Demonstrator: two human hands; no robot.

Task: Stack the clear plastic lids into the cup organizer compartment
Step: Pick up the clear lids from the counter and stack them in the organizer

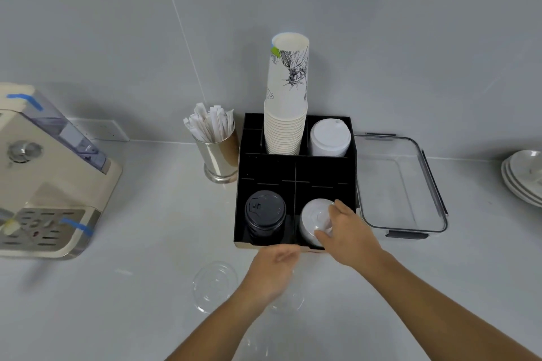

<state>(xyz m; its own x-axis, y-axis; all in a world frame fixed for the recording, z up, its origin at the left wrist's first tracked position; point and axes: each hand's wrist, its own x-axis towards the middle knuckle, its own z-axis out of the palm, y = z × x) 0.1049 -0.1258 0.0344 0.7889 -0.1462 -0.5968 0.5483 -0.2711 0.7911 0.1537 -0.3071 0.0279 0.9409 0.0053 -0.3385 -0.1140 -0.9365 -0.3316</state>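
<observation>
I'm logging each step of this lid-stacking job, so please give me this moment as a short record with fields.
organizer: black divided cup organizer on the pale counter
front right compartment: stack of clear plastic lids
right hand: right hand gripping the top of that stack
left hand: left hand, over the counter before the organizer; grip unclear
still loose: clear domed lid on the counter; another partly under the left hand
front left compartment: black lids
</observation>
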